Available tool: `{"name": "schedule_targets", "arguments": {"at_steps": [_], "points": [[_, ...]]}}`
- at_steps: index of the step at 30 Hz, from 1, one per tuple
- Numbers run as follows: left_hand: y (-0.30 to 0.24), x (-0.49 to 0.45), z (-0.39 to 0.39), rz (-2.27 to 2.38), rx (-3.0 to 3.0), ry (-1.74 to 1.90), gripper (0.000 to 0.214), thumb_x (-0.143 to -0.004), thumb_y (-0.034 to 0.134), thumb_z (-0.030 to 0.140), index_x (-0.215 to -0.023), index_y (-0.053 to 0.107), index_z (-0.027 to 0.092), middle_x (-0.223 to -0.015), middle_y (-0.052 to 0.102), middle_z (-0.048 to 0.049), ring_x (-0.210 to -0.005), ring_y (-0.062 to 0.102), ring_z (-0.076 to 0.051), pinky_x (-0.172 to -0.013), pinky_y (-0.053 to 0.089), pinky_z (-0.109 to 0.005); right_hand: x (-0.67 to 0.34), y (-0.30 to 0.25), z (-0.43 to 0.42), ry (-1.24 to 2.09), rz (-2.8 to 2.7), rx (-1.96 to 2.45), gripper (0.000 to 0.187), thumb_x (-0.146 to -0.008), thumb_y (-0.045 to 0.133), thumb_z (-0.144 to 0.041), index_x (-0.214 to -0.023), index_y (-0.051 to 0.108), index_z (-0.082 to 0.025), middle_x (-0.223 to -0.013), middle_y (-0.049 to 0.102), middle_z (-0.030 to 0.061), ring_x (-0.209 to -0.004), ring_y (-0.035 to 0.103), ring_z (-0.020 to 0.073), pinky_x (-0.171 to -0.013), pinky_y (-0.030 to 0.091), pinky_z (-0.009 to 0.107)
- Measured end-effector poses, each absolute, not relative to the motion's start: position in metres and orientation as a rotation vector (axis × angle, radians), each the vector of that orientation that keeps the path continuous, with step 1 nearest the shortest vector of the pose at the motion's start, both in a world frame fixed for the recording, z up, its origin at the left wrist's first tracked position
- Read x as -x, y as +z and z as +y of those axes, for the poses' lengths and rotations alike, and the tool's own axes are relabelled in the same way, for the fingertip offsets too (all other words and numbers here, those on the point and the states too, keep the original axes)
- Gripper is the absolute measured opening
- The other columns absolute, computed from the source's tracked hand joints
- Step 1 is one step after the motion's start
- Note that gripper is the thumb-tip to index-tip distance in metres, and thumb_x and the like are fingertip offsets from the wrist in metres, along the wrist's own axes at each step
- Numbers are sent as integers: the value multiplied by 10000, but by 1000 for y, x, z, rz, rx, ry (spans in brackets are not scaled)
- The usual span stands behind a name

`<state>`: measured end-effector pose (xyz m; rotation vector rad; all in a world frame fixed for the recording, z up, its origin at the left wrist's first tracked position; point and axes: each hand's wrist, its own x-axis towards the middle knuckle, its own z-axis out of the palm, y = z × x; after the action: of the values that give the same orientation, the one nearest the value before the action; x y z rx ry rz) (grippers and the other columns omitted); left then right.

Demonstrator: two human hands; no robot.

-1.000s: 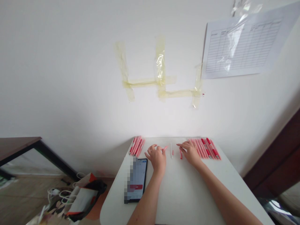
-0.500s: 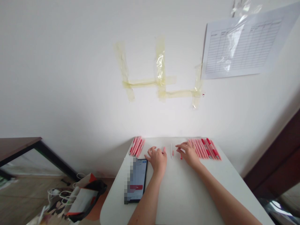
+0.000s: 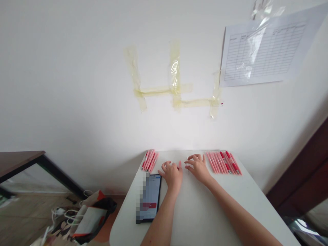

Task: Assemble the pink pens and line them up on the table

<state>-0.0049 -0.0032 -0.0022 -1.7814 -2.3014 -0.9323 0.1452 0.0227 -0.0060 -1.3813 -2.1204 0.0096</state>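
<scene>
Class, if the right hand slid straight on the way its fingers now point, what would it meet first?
Probably the pink piece at the left hand; the right hand overlaps the thin white rod in view, but depth is unclear.

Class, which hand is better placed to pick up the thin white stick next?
Probably the right hand: its spread fingers are right by the white stick, while the left hand has a pink piece at its fingertips.

Phone (image 3: 152,191) on table (image 3: 200,212), before left pens (image 3: 150,161); right pens (image 3: 225,162) well apart.
</scene>
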Motion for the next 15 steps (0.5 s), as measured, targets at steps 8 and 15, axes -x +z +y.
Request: {"name": "schedule_targets", "arguments": {"at_steps": [8,15], "points": [[-2,6,-4,-2290,1760,-936,449,-952,461,475,-789,771,194,-1202,633,-160,-1245,462,-357,-1072,322,-686,-134,-6,23,52,-2177,1459,183,-876,701,-291,-1023,783,-362,-1245,654,71,-1270,448,346,-1104,151,791],[-1,6,-4,-2294,1760,-926,449,-952,460,477,-805,777,195,-1206,628,-160,-1240,460,-351,-1077,308,-682,-134,-7,24,83,-2192,1477,183,-880,690,-285,-1022,785,-350,-1259,650,72,-1281,430,345,-1105,116,799]]}}
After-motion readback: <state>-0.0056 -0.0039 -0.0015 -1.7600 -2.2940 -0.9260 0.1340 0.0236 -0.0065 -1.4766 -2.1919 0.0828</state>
